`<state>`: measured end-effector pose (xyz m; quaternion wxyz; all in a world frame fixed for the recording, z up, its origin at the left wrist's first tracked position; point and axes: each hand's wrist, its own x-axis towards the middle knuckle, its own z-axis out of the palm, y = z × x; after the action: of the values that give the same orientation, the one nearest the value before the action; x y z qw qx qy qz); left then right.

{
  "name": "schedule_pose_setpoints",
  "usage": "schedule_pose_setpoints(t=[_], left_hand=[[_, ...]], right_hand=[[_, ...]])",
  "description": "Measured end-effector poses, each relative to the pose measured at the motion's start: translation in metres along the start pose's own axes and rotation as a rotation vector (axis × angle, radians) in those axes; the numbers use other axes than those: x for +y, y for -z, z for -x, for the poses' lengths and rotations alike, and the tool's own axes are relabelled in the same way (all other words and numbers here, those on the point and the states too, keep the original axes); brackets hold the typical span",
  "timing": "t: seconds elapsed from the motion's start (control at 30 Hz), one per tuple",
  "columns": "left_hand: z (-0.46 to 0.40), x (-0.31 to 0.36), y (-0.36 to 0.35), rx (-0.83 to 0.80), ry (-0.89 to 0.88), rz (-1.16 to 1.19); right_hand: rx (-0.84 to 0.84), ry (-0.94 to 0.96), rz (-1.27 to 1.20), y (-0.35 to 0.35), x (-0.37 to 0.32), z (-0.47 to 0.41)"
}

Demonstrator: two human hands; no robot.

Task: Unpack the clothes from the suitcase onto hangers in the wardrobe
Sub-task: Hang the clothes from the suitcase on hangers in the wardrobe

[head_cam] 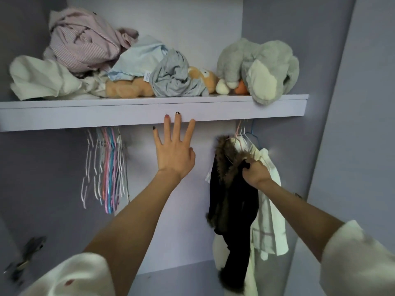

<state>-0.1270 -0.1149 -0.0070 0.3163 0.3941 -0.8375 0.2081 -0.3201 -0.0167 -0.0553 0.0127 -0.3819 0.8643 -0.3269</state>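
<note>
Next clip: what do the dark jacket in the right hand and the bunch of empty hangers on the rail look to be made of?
Dark fur-trimmed jacket: soft black fabric, probably fleece or knit, matte; shaggy brown fur edging, likely faux. The right hand grips it near the collar.
Empty pastel hangers: thin wire, seemingly plastic-coated in white, pink and blue, going by their slim, smooth, slightly glossy outlines.

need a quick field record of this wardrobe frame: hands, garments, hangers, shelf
left hand: left hand open, fingers straight, tips at the front edge of the shelf
right hand: right hand has its grip on the black fur-trimmed jacket
jacket: hangs on a pink hanger at the right
next to it: white garment hanging behind the jacket
spare hangers: empty hangers bunched at the left under the shelf
shelf top: crumpled clothes, grey plush toy, tan plush toy
suitcase: not in view
</note>
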Motion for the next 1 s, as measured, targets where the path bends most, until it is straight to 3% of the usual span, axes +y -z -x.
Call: schedule_pose_setpoints(t=[0.43,0.73,1.0], left_hand=[[0.197,-0.037,0.034,-0.473,0.189,0.134],[0.414,-0.023,0.066,-0.670,0.616,0.287],[0.626,-0.031,0.109,-0.855,1.071,0.334]], right_hand=[[-0.453,0.153,-0.201,-0.069,-0.009,0.185],[-0.853,0.243,-0.124,-0.130,0.023,0.334],[-1.334,0.505,0.140,-0.206,0.033,0.496]])
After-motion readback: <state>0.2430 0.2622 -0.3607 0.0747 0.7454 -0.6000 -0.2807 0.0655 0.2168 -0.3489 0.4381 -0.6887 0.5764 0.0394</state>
